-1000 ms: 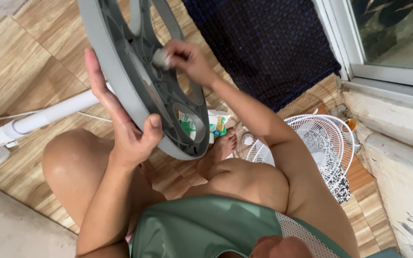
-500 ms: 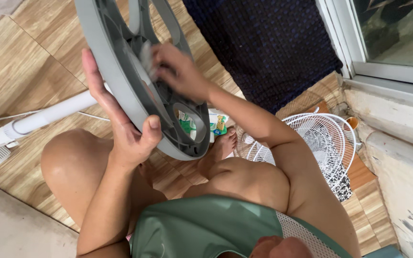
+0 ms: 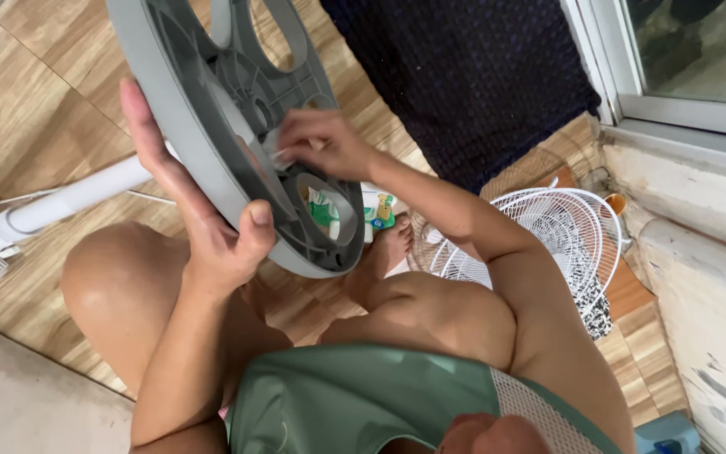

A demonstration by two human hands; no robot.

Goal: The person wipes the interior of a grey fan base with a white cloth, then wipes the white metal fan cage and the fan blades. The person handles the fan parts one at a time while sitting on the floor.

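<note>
I sit on the floor with a round grey fan base [image 3: 237, 92] tilted up on edge, its ribbed underside towards me. My left hand [image 3: 207, 223] grips its rim, thumb on the inner face and fingers behind. My right hand [image 3: 317, 143] presses a small pale cloth or wipe [image 3: 277, 151] against the ribs near the middle of the base. A white fan pole [image 3: 69, 197] runs from behind the base to the left.
White wire fan grilles [image 3: 548, 244] lie on the floor at the right by a low wall. A green and white packet [image 3: 355, 214] shows through and beside the base. A dark blue mat [image 3: 472, 76] lies ahead; a window frame [image 3: 674, 109] is at top right.
My right hand has slid down the underside of the base with the cloth, from near the hub towards the lower opening. The base and left hand shifted slightly left.
</note>
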